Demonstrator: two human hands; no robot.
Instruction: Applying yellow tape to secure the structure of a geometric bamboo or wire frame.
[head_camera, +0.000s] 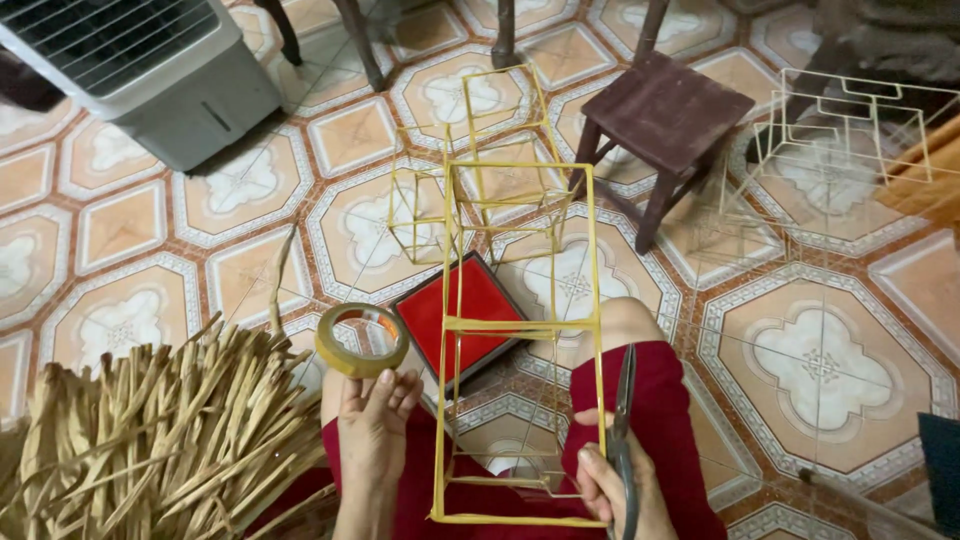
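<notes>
1. Across the lap, between the knees, a tall box-shaped frame of thin yellow sticks (520, 330) is stood upright, its lower end near the bottom edge of the view and its upper end reaching toward a dark wooden stool (665, 115).
2. The frame's right-hand upright is gripped low down by the right hand (612, 490), which is clenched around both the stick and a pair of dark metal pliers (624, 430); the pliers point upward along the stick.
3. A roll of yellowish tape (360, 340) is grasped by the left hand (373, 425), with the fingertips pinched on its lower rim, just left of the frame.
4. A flat square red box with a dark rim (465, 310) is seen on the floor behind the frame, partly crossed by its sticks.
5. A heap of pale dried strips (150, 430) is piled at the lower left, just beside the left arm.
6. Smaller yellow stick cubes (480, 150) are placed farther back on the patterned tile floor (830, 370).
7. Pale stick frames (850, 130) are set at the upper right, and a grey fan unit (140, 70) at the upper left.
</notes>
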